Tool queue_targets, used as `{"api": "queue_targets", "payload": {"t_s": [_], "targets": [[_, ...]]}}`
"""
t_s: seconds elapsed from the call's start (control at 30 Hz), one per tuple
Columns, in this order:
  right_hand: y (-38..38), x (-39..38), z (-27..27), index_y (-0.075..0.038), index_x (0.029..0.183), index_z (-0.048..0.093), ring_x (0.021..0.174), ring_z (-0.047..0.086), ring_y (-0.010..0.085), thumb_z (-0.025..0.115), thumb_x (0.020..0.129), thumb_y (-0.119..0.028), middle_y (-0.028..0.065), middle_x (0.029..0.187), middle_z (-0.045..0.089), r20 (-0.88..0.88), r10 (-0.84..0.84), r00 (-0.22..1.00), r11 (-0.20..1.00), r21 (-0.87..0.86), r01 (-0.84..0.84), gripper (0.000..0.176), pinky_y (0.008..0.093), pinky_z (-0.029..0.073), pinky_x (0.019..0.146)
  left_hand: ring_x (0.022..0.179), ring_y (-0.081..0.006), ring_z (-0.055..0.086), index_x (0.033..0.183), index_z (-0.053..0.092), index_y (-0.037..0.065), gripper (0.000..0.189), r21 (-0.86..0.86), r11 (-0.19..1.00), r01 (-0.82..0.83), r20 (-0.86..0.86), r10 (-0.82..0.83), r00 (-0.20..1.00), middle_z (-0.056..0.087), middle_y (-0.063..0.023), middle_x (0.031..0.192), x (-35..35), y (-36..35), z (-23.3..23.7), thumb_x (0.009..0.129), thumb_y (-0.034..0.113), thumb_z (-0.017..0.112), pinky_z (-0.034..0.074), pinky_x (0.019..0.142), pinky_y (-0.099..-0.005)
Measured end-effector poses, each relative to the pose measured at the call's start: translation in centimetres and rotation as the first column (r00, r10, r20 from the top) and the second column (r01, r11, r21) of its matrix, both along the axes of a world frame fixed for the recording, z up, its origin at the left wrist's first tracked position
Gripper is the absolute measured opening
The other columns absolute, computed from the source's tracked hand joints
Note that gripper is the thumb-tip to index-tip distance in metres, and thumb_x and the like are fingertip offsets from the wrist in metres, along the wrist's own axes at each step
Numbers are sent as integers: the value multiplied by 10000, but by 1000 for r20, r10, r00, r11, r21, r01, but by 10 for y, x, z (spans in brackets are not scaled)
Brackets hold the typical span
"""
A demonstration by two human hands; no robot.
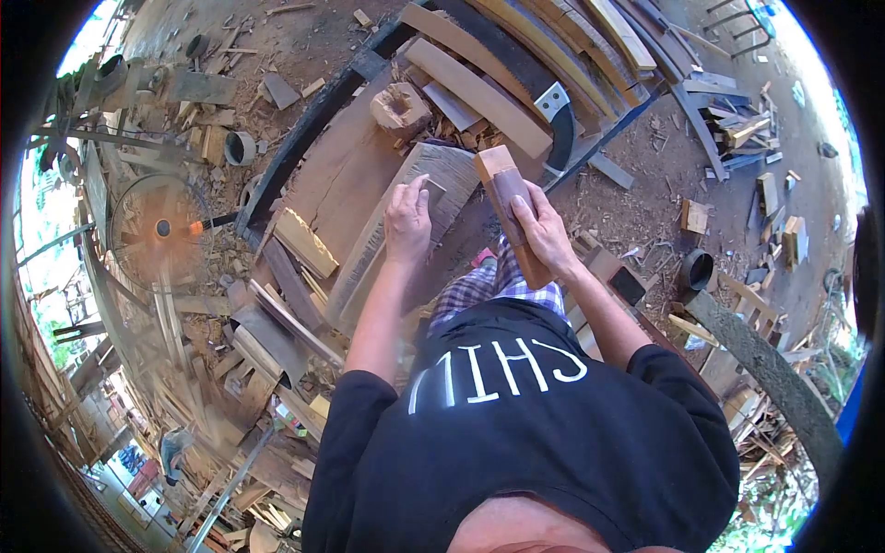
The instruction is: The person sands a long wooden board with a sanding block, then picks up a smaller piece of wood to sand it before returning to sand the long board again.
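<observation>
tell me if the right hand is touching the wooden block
Touching: the head view plainly shows the right hand gripping the wooden block, with its thumb laid on the block's face.

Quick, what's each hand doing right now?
Left hand: curled; whether it holds anything cannot be told.
Right hand: closed, holding a wooden block.

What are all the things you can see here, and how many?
Wooden block: one, brown, paler end, in the right grip
Plank: one, grey-brown, under the left grip
Holed wood chunk: one, tan, upper middle
Curved boards: several, tan and brown, top middle
Fan: one, orange centre, left side
Wood scraps: many, mostly brown, on the ground
Shirt: one, black, bottom middle
Checked legwear: one, purple-white, above the shirt
Right grip: one, holding the wooden block
Left grip: one, over the plank, hold unclear
</observation>
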State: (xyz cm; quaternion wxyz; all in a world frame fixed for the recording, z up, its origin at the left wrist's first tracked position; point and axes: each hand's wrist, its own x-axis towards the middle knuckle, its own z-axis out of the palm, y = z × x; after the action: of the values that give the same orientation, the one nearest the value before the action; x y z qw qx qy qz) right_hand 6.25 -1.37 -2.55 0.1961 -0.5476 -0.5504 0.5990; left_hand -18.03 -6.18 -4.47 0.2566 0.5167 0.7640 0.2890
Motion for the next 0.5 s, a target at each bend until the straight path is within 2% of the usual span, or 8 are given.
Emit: {"api": "queue_targets", "payload": {"t_s": [0.1, 0.13, 0.2, 0.23, 0.3, 0.4, 0.47, 0.5], "targets": [[0, -5, -2, -130, 1426, 439, 1207, 576, 390, 481, 1003, -476, 242, 1289, 596, 32, 8, 999, 999, 32, -9, 549, 439, 442, 1014, 976, -314, 565, 1120, 667, 143, 200, 151, 986, 70, -187, -41, 982, 593, -97, 1039, -3, 0, -10, 927, 139, 614, 440, 881, -432], [1, -9, -1, -130, 1426, 439, 1207, 576, 390, 481, 1003, -476, 242, 1289, 596, 35, 12, 999, 999, 36, -13, 549, 439, 442, 1014, 976, -314, 565, 1120, 667, 143, 200, 155, 986, 65, -184, -36, 982, 593, -97, 1039, -3, -1, -12, 927, 139, 614, 440, 881, -432], [3, -20, 2, -107, 1430, 435, 1199, 592, 340, 542, 996, -409, 221, 1291, 597, 74, 41, 996, 976, 209, -56, 539, 399, 442, 1022, 964, -307, 544, 1080, 657, 139, 163, 181, 983, -11, -291, 65, 954, 565, -87, 1025, 0, -1, -16, 930, 189, 620, 423, 883, -434], [4, -27, 6, -126, 1436, 409, 1207, 584, 381, 580, 973, -383, 231, 1317, 580, 175, 54, 983, 974, 206, -90, 556, 424, 461, 1004, 964, -307, 544, 1080, 657, 139, 163, 182, 983, -16, -287, 69, 955, 565, -87, 1025, 3, 0, -19, 930, 189, 620, 423, 883, -434], [9, -43, 16, -136, 1433, 399, 1194, 586, 395, 585, 971, -378, 225, 1312, 580, 206, 77, 975, 970, 209, -121, 554, 437, 471, 989, 963, -308, 545, 1008, 635, 138, 135, 244, 944, -223, -335, 298, 894, 567, -86, 1009, 8, 3, -26, 942, 253, 608, 413, 878, -446], [20, -70, 13, -168, 1417, 391, 1143, 599, 420, 590, 973, -367, 206, 1305, 569, 285, 135, 949, 952, 229, -204, 527, 472, 499, 936, 964, -310, 545, 924, 592, 121, 181, 165, 936, -309, -439, 351, 827, 564, -92, 986, 15, 8, -34, 959, 297, 573, 414, 860, -460], [22, -80, -7, -185, 1419, 399, 1062, 620, 431, 596, 970, -355, 208, 1230, 580, 370, 194, 909, 811, 461, -361, 519, 486, 518, 876, 967, -312, 546, 906, 578, 114, 204, 106, 945, -310, -447, 323, 834, 562, -98, 976, 17, 8, -38, 966, 307, 553, 413, 860, -468], [21, -82, -3, -196, 1420, 406, 961, 649, 412, 617, 955, -326, 207, 1128, 585, 479, 215, 851, 788, 430, -441, 527, 481, 538, 796, 971, -314, 546, 889, 563, 108, 228, 49, 953, -299, -462, 287, 839, 560, -104, 966, 16, 8, -38, 973, 317, 533, 412, 861, -477]]}}
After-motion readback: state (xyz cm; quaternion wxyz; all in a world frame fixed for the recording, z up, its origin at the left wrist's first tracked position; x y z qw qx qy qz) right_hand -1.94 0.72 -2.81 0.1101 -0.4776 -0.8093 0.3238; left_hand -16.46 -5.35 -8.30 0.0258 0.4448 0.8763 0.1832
